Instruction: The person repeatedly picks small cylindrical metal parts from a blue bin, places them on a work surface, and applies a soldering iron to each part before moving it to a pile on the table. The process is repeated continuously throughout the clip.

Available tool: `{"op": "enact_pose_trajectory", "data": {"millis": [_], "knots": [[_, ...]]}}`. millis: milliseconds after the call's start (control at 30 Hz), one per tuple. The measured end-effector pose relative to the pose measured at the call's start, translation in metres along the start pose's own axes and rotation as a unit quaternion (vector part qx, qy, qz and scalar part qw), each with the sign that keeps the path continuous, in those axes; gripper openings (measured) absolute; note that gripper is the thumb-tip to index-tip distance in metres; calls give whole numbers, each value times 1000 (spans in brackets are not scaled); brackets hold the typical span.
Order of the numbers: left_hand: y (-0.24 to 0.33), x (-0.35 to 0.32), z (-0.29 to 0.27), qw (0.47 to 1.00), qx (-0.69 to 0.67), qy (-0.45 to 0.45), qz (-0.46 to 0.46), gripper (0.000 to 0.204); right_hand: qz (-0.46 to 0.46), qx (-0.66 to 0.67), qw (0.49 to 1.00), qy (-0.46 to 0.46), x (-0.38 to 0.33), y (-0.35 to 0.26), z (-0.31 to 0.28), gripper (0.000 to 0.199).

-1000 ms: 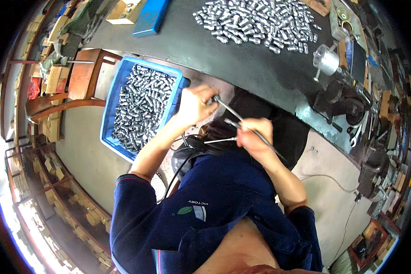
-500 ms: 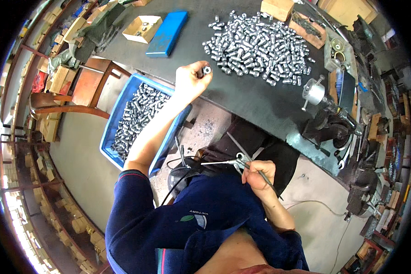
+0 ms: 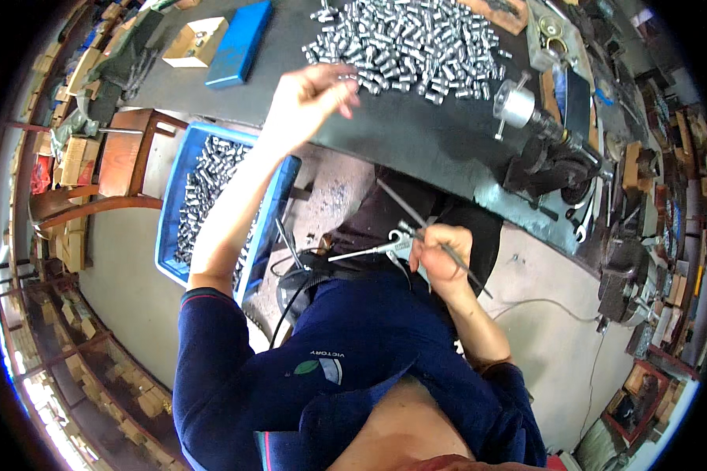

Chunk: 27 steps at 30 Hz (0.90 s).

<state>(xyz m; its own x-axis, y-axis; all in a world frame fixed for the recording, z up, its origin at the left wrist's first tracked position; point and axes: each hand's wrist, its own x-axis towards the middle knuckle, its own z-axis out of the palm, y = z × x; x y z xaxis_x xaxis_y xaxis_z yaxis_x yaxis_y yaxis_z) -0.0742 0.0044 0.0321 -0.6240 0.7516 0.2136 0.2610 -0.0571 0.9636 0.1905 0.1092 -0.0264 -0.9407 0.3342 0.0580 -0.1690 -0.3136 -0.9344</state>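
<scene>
My left hand [image 3: 302, 108] reaches over the dark workbench to the near left edge of a pile of short silvery metal fittings [image 3: 401, 49]. Its thumb and fingers are apart, and I see nothing gripped between them. Low over my lap, my right hand [image 3: 445, 257] is closed round a long thin grey rod [image 3: 402, 201], slanting from upper left to lower right. Beside its fingers is a silvery tool with a slim shank [image 3: 361, 255]; whether the hand holds that too, I cannot tell.
Below my left forearm stands a blue bin [image 3: 165, 235] of similar fittings. The bench [image 3: 440, 165] carries a flat blue case [image 3: 239, 43], a small open box [image 3: 196, 43] and a clamped fixture with a round silvery head [image 3: 514, 104]. A wooden chair [image 3: 122, 153] is at left.
My left hand has let go of the metal fitting it held, and its fingers have spread by the pile. The right hand keeps the rod. The whole view has shifted slightly.
</scene>
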Motion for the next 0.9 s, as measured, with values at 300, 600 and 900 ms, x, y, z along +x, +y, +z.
{"op": "enact_pose_trajectory", "data": {"millis": [300,600,900], "knots": [[-5,-98,84,927,-295,-132,-191,20,-11,-30,1000,1,14,-4,5,56],[-1,-102,95,959,-230,-96,-136,13,-10,30,999,1,16,5,7,50],[-11,-103,91,924,-327,-132,-148,14,91,178,980,5,19,-3,4,28]]}}
